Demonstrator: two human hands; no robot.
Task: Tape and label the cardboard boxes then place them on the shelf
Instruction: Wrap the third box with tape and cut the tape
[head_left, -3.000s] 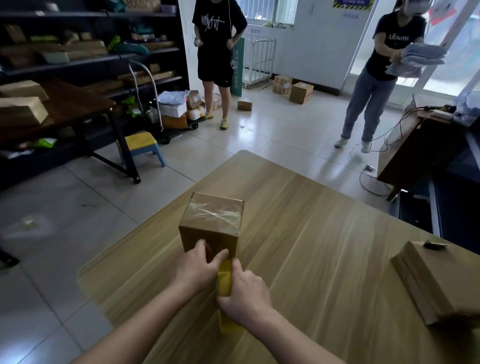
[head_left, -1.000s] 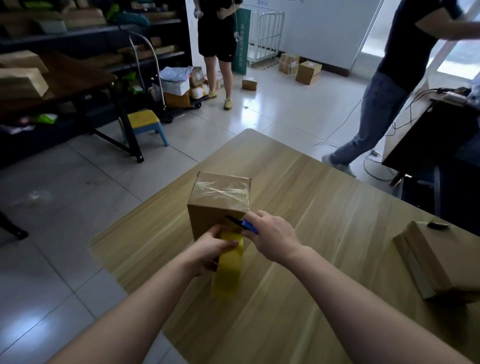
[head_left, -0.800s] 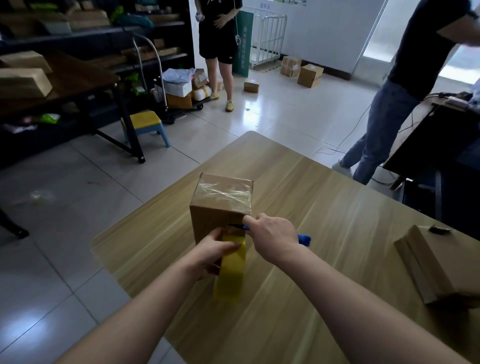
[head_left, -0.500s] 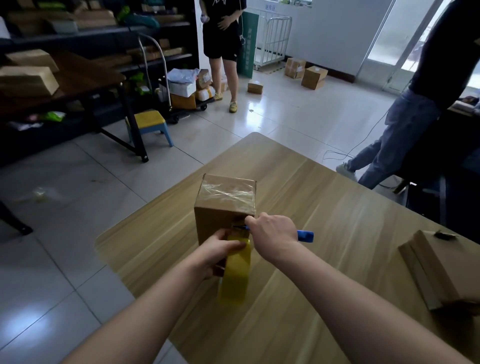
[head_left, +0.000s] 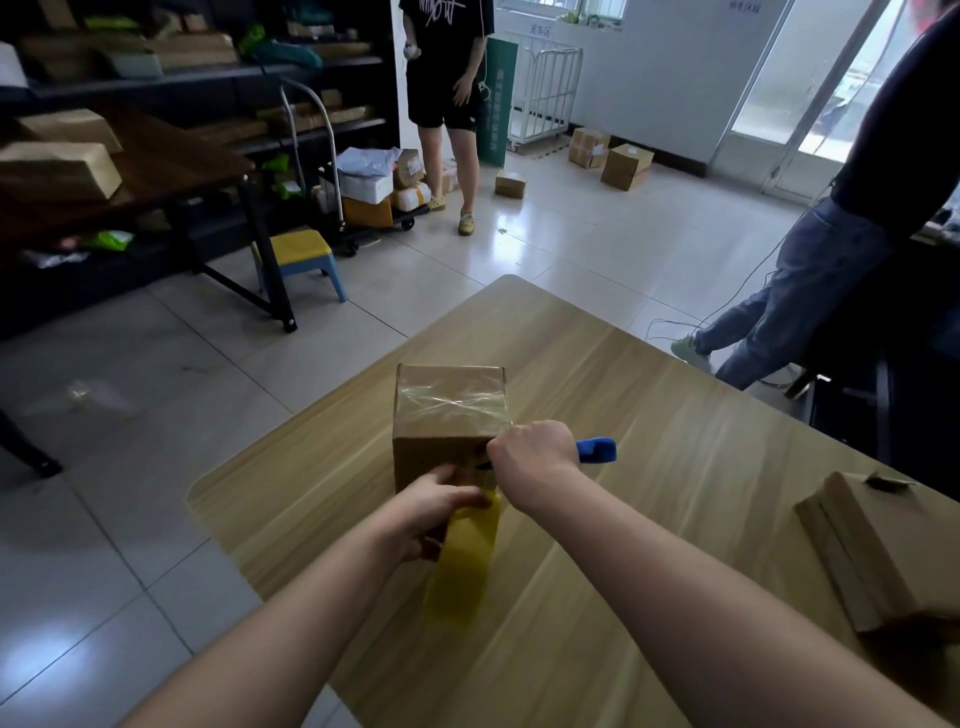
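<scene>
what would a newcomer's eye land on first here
First the cardboard box standing on the wooden table, its top shiny with clear tape. Right in front of it the left hand holds a yellow tape strip that runs from the box's near face, while the right hand grips a blue-handled cutter at the strip's top.

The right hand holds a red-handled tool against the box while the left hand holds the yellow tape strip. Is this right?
The handle is blue, not red. In the head view the right hand grips the blue-handled tool against the box while the left hand holds the yellow tape strip.
</scene>
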